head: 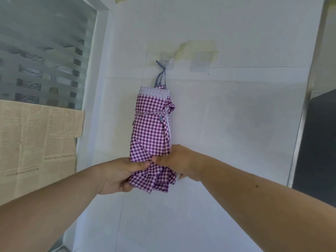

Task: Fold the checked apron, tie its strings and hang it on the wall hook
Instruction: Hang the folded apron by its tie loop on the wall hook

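Observation:
The purple-and-white checked apron (pixel 151 130) hangs folded in a long bundle against the white wall. Its strings (pixel 153 113) are tied around the middle, with a knot on the right side. A loop at the top runs up over the clear wall hook (pixel 165 62). My left hand (pixel 120 176) grips the bundle's lower left part, thumb on the front. My right hand (pixel 175 160) grips the lower right part. Loose checked corners hang below both hands.
A second clear adhesive pad (pixel 200 62) sits on the wall to the right of the hook. A window (pixel 43 51) with newspaper (pixel 36 142) over its lower half is at the left. A dark panel (pixel 318 142) stands at the right edge.

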{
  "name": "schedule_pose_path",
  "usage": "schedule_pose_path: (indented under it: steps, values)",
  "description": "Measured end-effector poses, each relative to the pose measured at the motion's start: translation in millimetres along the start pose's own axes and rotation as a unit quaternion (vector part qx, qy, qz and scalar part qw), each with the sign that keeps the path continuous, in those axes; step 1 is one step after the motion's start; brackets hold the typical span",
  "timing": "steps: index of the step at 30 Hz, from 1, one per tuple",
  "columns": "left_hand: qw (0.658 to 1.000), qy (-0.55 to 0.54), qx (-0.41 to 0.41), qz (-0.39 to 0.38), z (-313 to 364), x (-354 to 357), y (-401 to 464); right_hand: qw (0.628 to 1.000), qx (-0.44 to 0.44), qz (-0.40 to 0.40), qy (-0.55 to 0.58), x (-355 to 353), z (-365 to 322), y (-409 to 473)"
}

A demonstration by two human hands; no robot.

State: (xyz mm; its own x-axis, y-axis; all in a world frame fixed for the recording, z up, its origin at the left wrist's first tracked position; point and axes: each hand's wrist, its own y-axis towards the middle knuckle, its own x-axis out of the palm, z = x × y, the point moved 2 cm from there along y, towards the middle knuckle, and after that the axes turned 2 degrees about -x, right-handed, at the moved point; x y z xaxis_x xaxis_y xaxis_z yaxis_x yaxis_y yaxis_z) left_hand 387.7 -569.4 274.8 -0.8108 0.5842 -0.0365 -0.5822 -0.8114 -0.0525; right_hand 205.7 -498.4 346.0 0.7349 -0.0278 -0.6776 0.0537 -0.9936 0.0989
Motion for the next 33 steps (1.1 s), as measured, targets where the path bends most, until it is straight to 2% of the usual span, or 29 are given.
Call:
schedule_pose_path:
  steps: [5,12,22,26,30,33]
  values:
    - [0.999,-0.025,0.024,0.008,-11.9,2.5,7.4,0.998,-0.035,0.054,-0.004,14.2,15.1,-1.9]
    - [0.999,-0.023,0.027,0.023,-11.7,-2.4,4.3,0.996,-0.034,0.074,0.026,19.1,12.4,0.3]
    - [0.999,-0.006,0.023,0.024,-12.0,-1.5,0.6,0.997,-0.031,0.072,0.003,25.4,17.8,1.0]
    - [0.998,0.035,0.003,0.047,-13.6,-6.0,-4.5,0.996,-0.028,0.064,0.053,21.1,14.4,-9.7]
    - [0.995,0.07,0.013,0.073,-14.6,-12.4,-12.6,0.992,-0.044,0.115,0.019,20.3,21.4,-20.3]
    - [0.982,0.102,0.048,0.149,-3.9,-17.2,-19.2,0.981,-0.057,0.182,-0.036,14.6,18.7,-31.2]
